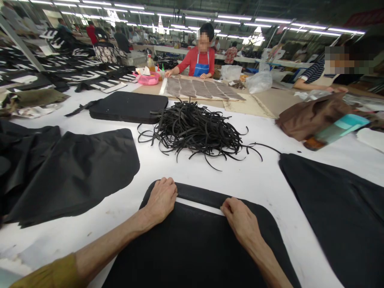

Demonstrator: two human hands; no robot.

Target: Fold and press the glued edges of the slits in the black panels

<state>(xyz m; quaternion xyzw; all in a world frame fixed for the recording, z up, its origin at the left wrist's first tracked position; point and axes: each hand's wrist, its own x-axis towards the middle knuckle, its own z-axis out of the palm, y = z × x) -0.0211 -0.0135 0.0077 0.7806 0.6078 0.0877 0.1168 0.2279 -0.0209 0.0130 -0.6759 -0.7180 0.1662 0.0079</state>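
A black sheet (198, 244) with rounded far corners lies on the white table in front of me. A narrow white band (201, 206) crosses it near its far edge; whether this is a strip or a gap, I cannot tell. At the band's left end, my left hand (162, 198) has its fingers curled closed on the black material. My right hand (240, 220) pinches at the right end, with its fingertips partly hidden. Beyond the sheet rises a tangled heap of thin black strips (198, 128).
Black pieces (81, 172) lie at left, and another black piece (336, 204) at right. A stack of black panels (129, 106) stands behind. A teal-topped bottle (336, 132) lies by brown fabric (312, 116). A person in red (192, 60) works across the table, another person at far right.
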